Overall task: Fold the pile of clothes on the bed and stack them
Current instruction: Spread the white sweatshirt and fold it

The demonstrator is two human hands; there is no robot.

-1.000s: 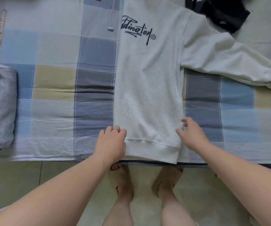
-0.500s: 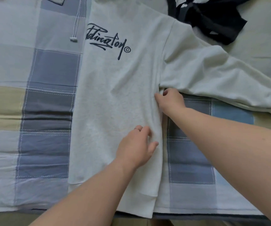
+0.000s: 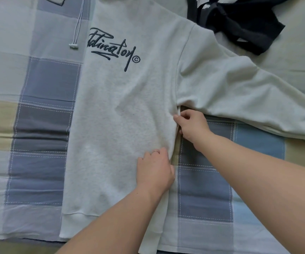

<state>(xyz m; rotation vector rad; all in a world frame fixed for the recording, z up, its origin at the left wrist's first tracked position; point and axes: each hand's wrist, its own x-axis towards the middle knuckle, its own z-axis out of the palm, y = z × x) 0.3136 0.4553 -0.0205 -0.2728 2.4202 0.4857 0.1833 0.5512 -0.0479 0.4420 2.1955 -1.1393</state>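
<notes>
A: Where is the pale grey sweatshirt?

B: It lies flat, front up, on the patchwork bedspread. Its ribbed hem is nearest the person and dark script lettering runs across the chest. One sleeve stretches away from the body toward the person's right.

A: And the hands?

B: Both are on the sweatshirt's side edge, on the person's right. The right hand is just under the armpit, thumb and curled fingers pinching the fabric there. The left hand is lower on the same edge, nearer the hem. Its fingers are curled into the cloth and gather it, with the tips hidden in the fold. A thin ring shows on one finger.

A: What lies around the sweatshirt?

B: Beyond its shoulder, above the outstretched sleeve, lies a crumpled dark garment. On the other side, beside the lettering, a white drawstring trails down from another piece of clothing cut off at the top edge. Below the hem, past the bed's edge, a strip of floor shows.
</notes>
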